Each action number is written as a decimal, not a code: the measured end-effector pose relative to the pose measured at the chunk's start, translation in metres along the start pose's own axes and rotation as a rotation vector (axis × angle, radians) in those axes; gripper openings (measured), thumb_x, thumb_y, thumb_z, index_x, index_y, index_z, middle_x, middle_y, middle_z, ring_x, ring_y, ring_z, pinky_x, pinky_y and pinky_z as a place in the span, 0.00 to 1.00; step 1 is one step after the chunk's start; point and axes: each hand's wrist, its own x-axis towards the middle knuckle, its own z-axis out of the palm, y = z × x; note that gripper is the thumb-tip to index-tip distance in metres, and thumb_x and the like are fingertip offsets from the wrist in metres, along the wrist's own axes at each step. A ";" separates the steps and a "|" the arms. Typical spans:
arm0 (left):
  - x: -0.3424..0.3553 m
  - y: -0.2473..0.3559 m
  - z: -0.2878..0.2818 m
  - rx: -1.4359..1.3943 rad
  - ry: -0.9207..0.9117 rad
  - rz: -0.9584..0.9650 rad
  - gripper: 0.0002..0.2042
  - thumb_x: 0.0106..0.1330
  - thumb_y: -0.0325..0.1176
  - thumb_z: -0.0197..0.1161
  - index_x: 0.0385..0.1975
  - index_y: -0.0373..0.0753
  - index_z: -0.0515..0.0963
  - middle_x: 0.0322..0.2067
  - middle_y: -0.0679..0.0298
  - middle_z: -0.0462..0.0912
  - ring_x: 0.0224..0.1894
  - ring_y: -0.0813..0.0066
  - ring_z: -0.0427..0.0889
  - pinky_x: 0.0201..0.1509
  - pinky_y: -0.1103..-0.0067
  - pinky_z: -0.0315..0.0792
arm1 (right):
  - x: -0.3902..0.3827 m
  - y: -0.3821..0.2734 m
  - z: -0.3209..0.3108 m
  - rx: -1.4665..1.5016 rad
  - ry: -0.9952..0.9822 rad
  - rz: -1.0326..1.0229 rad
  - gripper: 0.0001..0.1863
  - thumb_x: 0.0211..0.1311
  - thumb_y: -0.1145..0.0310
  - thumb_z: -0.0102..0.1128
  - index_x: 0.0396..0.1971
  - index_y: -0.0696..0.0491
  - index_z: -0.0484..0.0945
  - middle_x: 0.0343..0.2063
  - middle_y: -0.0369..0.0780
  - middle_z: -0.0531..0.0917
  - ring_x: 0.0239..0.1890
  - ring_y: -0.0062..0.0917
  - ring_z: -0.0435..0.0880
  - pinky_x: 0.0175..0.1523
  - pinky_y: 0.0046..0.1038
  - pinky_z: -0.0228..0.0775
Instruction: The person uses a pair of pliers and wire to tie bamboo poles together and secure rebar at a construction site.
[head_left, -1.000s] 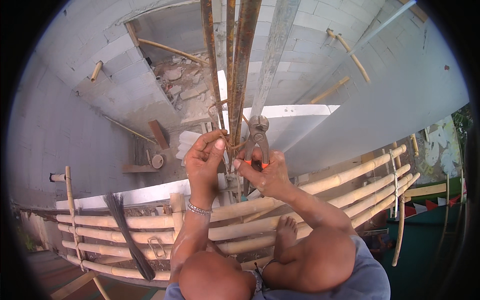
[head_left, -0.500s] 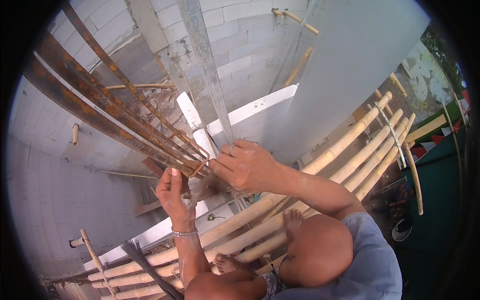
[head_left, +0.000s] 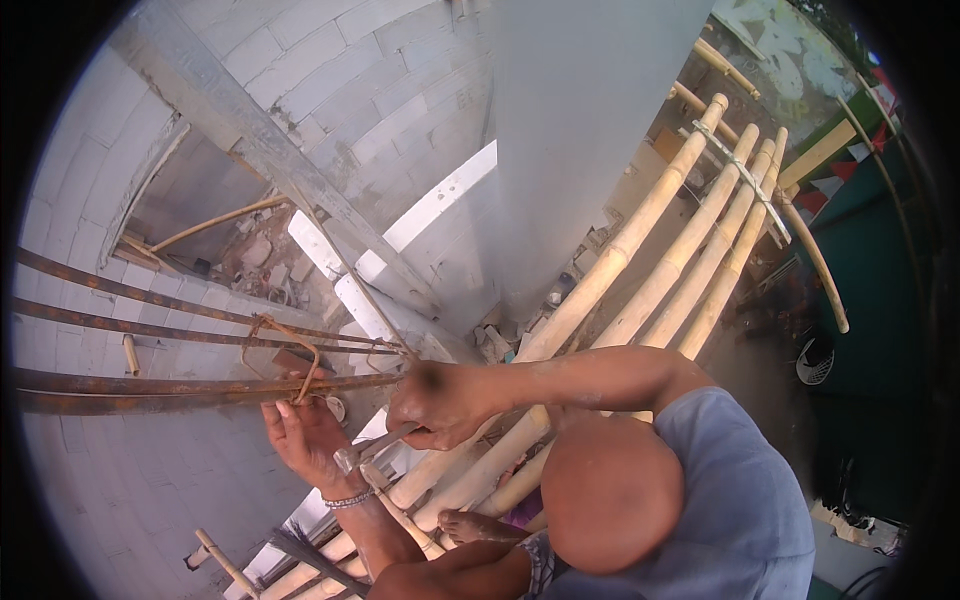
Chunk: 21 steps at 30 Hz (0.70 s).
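Rusty rebars (head_left: 160, 388) run in from the left, with a bent-rod stirrup (head_left: 312, 352) looped around them. My left hand (head_left: 303, 440) reaches up from below, its fingers closed at the stirrup's lower corner against the lowest bars. Just right of it, my right hand (head_left: 440, 405) is closed around a grey metal hand tool (head_left: 378, 443). The tool's blunt, shiny end points toward my left wrist; its other end is hidden in the fist, so its kind is unclear. The bars' right ends disappear behind my right hand.
I squat on bamboo poles (head_left: 640, 270) lashed together as a scaffold. A bundle of dark wires (head_left: 318, 565) lies by my left leg. Block walls (head_left: 360, 90) and a smooth grey panel (head_left: 570, 120) stand ahead. Rubble (head_left: 270, 260) lies below, beside a slanting grey post (head_left: 260, 130).
The view has turned, so the rebars now lie nearly level. My right hand has moved off the stirrup's corner and now shows a metal tool; my left fingers are still at the stirrup.
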 end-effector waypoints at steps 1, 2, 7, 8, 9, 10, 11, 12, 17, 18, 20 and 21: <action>-0.001 0.001 -0.001 0.009 -0.056 0.026 0.18 0.75 0.38 0.59 0.57 0.33 0.74 0.54 0.55 0.80 0.54 0.64 0.80 0.67 0.65 0.69 | -0.012 0.000 0.007 -0.025 -0.029 0.018 0.12 0.57 0.64 0.68 0.21 0.56 0.78 0.18 0.46 0.77 0.23 0.44 0.79 0.29 0.40 0.69; -0.002 0.004 -0.003 0.019 -0.108 0.054 0.18 0.75 0.37 0.60 0.57 0.33 0.74 0.54 0.55 0.80 0.54 0.64 0.80 0.68 0.65 0.69 | -0.023 0.001 0.013 -0.049 -0.062 0.033 0.13 0.57 0.64 0.69 0.20 0.55 0.78 0.17 0.46 0.77 0.22 0.44 0.79 0.29 0.40 0.69; -0.002 -0.006 -0.008 0.066 -0.158 0.068 0.17 0.73 0.37 0.64 0.58 0.36 0.77 0.54 0.58 0.82 0.57 0.61 0.80 0.68 0.64 0.68 | -0.047 0.001 0.017 0.071 0.103 0.396 0.22 0.66 0.49 0.65 0.31 0.57 0.85 0.17 0.44 0.82 0.25 0.42 0.84 0.34 0.42 0.74; -0.003 -0.005 -0.007 0.067 -0.148 0.071 0.17 0.73 0.37 0.64 0.57 0.36 0.77 0.54 0.58 0.82 0.57 0.61 0.80 0.67 0.63 0.68 | -0.042 -0.001 0.013 0.102 0.136 0.457 0.24 0.67 0.47 0.64 0.32 0.57 0.85 0.17 0.44 0.82 0.25 0.40 0.85 0.35 0.40 0.75; -0.004 -0.009 -0.003 0.098 -0.134 0.061 0.17 0.73 0.37 0.65 0.57 0.36 0.77 0.54 0.59 0.83 0.56 0.61 0.81 0.67 0.62 0.68 | -0.042 -0.002 0.007 0.183 0.144 0.500 0.25 0.69 0.47 0.63 0.33 0.59 0.85 0.17 0.43 0.82 0.24 0.37 0.85 0.34 0.38 0.76; -0.004 -0.009 -0.003 0.125 -0.131 0.076 0.18 0.73 0.37 0.65 0.57 0.36 0.77 0.53 0.58 0.83 0.56 0.60 0.81 0.67 0.63 0.68 | -0.038 -0.005 0.001 0.258 0.145 0.538 0.26 0.70 0.47 0.61 0.33 0.60 0.84 0.17 0.43 0.82 0.24 0.35 0.86 0.33 0.36 0.76; -0.005 -0.008 -0.004 0.151 -0.130 0.088 0.18 0.73 0.37 0.65 0.57 0.36 0.77 0.53 0.58 0.83 0.56 0.60 0.81 0.67 0.63 0.68 | -0.032 -0.011 -0.002 0.332 0.147 0.579 0.27 0.71 0.47 0.60 0.34 0.61 0.84 0.17 0.43 0.81 0.23 0.32 0.86 0.32 0.34 0.77; -0.004 -0.004 -0.003 0.178 -0.132 0.109 0.18 0.73 0.37 0.65 0.57 0.36 0.77 0.53 0.58 0.83 0.56 0.60 0.82 0.67 0.63 0.68 | -0.022 -0.021 -0.007 0.460 0.112 0.655 0.27 0.72 0.48 0.59 0.34 0.62 0.83 0.17 0.42 0.82 0.22 0.30 0.86 0.31 0.32 0.77; -0.012 -0.014 -0.002 0.309 0.022 0.216 0.14 0.71 0.32 0.67 0.51 0.32 0.79 0.49 0.54 0.85 0.53 0.57 0.84 0.60 0.63 0.75 | -0.014 -0.028 -0.003 0.708 -0.010 0.748 0.26 0.75 0.51 0.56 0.38 0.64 0.82 0.19 0.43 0.84 0.20 0.26 0.87 0.25 0.27 0.76; -0.013 -0.014 -0.001 0.339 0.041 0.232 0.13 0.71 0.31 0.67 0.51 0.32 0.79 0.48 0.53 0.86 0.53 0.58 0.84 0.58 0.64 0.77 | -0.013 -0.029 -0.002 0.720 -0.017 0.746 0.26 0.75 0.51 0.55 0.38 0.63 0.82 0.20 0.44 0.84 0.21 0.27 0.88 0.26 0.27 0.76; -0.015 -0.014 0.002 0.399 0.072 0.250 0.13 0.71 0.30 0.66 0.50 0.31 0.79 0.47 0.52 0.86 0.52 0.57 0.85 0.56 0.64 0.78 | -0.012 -0.030 -0.001 0.744 -0.029 0.744 0.26 0.75 0.50 0.55 0.40 0.63 0.81 0.20 0.45 0.84 0.22 0.27 0.89 0.27 0.28 0.76; -0.015 -0.013 0.004 0.429 0.084 0.255 0.13 0.71 0.31 0.66 0.50 0.31 0.79 0.47 0.52 0.86 0.52 0.57 0.85 0.56 0.65 0.78 | -0.012 -0.030 -0.001 0.742 -0.035 0.751 0.25 0.76 0.51 0.55 0.40 0.63 0.81 0.20 0.45 0.84 0.22 0.27 0.89 0.27 0.27 0.76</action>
